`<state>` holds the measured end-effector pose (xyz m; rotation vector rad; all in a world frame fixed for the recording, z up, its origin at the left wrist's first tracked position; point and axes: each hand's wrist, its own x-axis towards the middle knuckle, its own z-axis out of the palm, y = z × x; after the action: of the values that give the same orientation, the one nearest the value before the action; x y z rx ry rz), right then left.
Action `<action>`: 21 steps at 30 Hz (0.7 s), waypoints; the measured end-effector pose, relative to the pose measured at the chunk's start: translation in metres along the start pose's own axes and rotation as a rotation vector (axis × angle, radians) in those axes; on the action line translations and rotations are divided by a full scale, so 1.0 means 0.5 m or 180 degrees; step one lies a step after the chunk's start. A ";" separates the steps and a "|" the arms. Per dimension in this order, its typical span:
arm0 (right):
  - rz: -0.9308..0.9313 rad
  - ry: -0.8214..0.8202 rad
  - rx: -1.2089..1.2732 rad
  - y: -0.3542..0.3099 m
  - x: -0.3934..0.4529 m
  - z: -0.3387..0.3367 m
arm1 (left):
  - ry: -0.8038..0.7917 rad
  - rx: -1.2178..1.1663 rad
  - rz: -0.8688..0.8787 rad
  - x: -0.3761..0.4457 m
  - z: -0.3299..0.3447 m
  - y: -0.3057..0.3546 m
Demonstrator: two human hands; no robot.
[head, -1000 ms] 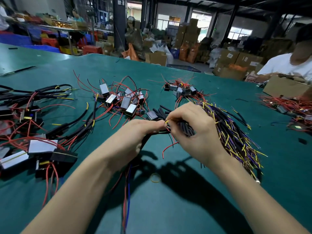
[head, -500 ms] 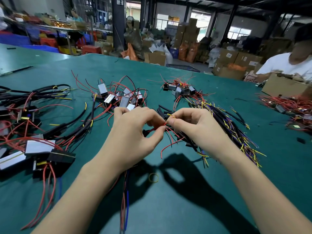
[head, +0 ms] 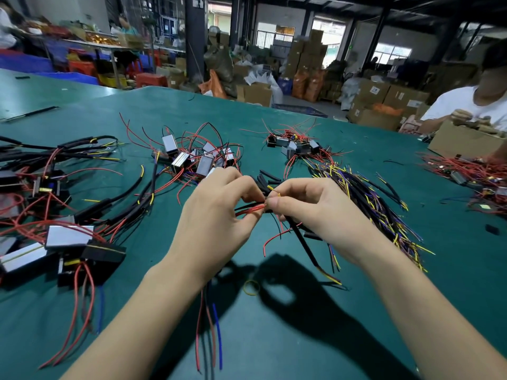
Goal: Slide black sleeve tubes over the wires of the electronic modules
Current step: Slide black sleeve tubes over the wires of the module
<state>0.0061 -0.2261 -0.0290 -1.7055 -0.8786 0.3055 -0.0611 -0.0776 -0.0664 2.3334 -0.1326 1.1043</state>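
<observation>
My left hand (head: 216, 212) pinches red wires (head: 251, 209); my right hand (head: 315, 212) pinches their ends at a black sleeve tube (head: 303, 242) hanging beneath it above the desk (head: 274, 338).

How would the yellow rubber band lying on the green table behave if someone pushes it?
The yellow rubber band looks thin and lies flat, so it would probably slide rather than roll. It seems very light, likely floppy when lifted. On the green table, apparently matte, it may drag a little.

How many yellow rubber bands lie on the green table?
1. The rubber band lies flat on the table near the front, in the shadow between the two forearms. Others could be hidden under the wire piles.
</observation>
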 end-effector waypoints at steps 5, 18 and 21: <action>0.0142 0.0193 -0.0055 0.005 0.002 -0.003 | 0.0042 -0.0285 0.0256 -0.004 0.006 -0.003; 0.0164 0.0173 -0.0063 0.016 0.005 -0.008 | 0.0113 -0.0305 0.0410 -0.001 0.001 0.003; -0.0263 0.0323 -0.0463 0.018 0.006 0.001 | 0.0226 -0.0630 -0.0287 0.000 0.002 0.016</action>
<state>0.0114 -0.2245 -0.0368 -1.7965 -0.9117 0.1003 -0.0628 -0.0848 -0.0633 2.1022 -0.1042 1.0772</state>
